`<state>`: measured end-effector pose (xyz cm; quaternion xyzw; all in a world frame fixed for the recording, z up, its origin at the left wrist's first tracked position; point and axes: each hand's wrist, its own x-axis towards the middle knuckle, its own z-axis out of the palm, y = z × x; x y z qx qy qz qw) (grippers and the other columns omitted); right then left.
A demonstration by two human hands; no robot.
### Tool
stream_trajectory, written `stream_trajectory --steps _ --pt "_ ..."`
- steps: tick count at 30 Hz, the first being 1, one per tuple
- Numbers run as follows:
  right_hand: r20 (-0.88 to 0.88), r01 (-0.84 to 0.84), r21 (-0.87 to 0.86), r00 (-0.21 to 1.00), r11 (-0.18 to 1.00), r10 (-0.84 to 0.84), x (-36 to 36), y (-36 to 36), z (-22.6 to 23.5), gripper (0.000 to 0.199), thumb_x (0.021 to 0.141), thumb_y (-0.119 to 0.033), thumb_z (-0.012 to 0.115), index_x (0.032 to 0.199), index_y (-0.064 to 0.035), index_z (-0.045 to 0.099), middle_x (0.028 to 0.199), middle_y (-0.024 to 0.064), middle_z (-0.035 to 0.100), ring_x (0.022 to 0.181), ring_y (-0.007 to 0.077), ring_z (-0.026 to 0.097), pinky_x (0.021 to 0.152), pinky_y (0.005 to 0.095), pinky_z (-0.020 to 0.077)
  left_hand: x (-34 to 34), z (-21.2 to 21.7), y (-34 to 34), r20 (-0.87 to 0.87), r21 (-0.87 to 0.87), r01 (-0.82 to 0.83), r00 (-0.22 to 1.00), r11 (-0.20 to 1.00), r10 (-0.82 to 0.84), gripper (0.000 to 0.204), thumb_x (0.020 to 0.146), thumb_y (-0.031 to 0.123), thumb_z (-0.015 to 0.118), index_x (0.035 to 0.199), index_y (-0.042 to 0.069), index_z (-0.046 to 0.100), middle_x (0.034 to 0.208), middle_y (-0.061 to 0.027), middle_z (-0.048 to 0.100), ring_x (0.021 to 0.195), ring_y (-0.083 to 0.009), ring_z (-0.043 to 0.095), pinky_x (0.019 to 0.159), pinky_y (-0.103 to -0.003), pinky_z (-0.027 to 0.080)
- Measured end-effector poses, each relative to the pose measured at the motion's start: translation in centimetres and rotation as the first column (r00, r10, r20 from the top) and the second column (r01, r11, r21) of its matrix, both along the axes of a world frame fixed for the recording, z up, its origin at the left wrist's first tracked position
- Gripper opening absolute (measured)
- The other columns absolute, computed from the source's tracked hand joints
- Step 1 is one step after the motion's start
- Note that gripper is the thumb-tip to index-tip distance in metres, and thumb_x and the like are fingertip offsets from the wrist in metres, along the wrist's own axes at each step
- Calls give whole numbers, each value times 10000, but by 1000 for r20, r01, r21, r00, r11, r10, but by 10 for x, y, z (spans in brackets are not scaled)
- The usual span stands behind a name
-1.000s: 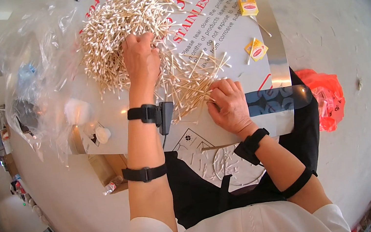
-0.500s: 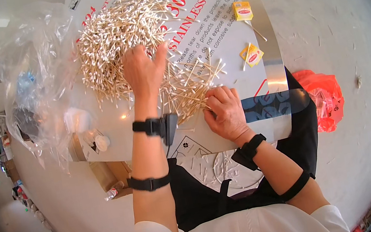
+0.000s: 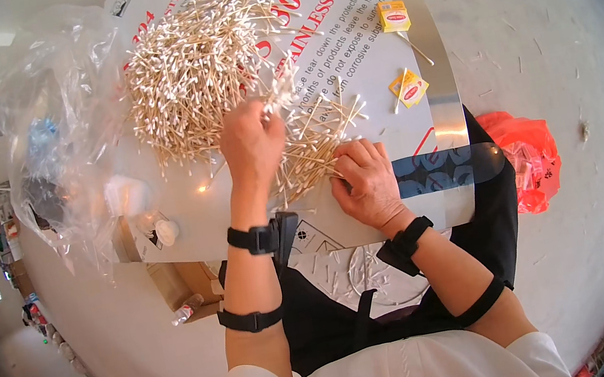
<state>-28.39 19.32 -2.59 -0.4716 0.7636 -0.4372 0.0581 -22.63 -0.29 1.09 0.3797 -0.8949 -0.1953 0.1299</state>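
Note:
A big heap of cotton swabs (image 3: 184,72) with white tips and pale sticks lies on the far left of the film-covered steel sheet (image 3: 338,28). My left hand (image 3: 254,144) is closed at the heap's near right edge, and a bunch of swabs, smeared by motion, sticks out beyond its fingers. A smaller, loose pile of swabs (image 3: 307,151) spreads between my hands. At that pile's near right end, my right hand (image 3: 367,183) has its fingers curled in against the swab sticks. Its fingertips are partly hidden.
Two small yellow boxes (image 3: 394,16) (image 3: 410,88) lie at the right of the sheet, with single swabs beside them. A clear plastic bag (image 3: 58,86) hangs over the left edge. A red bag (image 3: 527,161) stands at the right, and a cardboard box (image 3: 173,284) is below the sheet.
My left hand has moved back toward me and slightly right off the heap, its fingers closing round a bunch of swabs. The right hand has hardly moved.

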Motion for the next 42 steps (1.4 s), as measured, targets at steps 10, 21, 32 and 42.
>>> stream_trajectory --steps 10,21,32,42 --pt "-1 0 -4 1000 1000 0 0 0 1 156 682 -66 666 814 -51 584 981 71 577 911 273 540 802 399 408 11 -2 -35 -180 53 -74 980 996 82 266 797 231 735 930 18 650 798 -93 619 767 -287 611 718 -429 490" --pt "-3 3 -14 1000 1000 -3 -1 0 -3 168 678 -71 662 824 -55 581 978 72 573 903 275 535 797 399 404 6 6 -25 136 168 -125 985 978 103 319 766 361 747 872 62 707 771 -124 674 739 -300 662 662 -420 502" --pt "5 -11 -10 1000 1000 11 1 -1 2 173 680 -65 661 836 -54 589 980 72 574 905 277 534 799 397 402 -17 -6 -36 -6 115 -140 990 983 142 319 773 330 751 831 27 672 841 -157 659 853 -346 638 767 -442 495" --pt "9 8 -5 1000 1000 -8 0 1 -2 184 672 -43 690 819 -63 581 1011 67 596 928 272 553 823 395 408 38 -11 1 -167 -46 38 985 998 -45 349 765 107 730 1089 44 616 1057 -156 600 1035 -345 566 925 -446 448"
